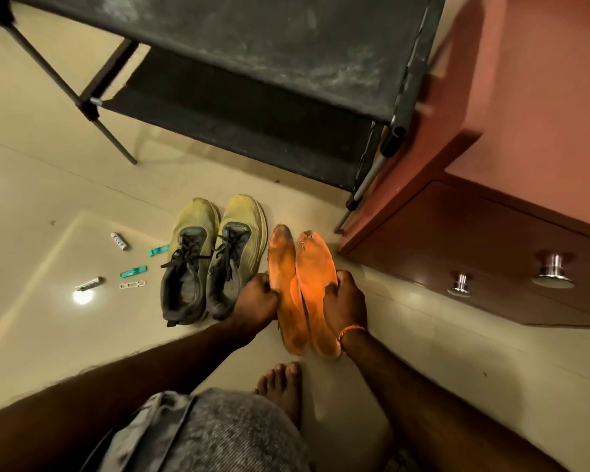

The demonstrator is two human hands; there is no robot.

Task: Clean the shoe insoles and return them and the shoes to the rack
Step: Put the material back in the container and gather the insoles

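Your left hand [258, 294] and right hand [344, 303], arms stretched forward, each pinch one flat, worn orange insole [281, 264] [315, 264], just right of the scuffed yellow-grey shoes [212, 257].

Glossy cream floor tiles [48, 185] reflect a lamp. On them, yellow mesh-cloth shoes [212, 257] look scuffed and dusty; beside the shoes, orange foam-like insoles [298, 267] are matt and grimy. Behind the shoes, a dusty black fabric rack [252, 46] stands beside a glossy reddish cabinet [474, 250] with shiny metal knobs [554, 270].
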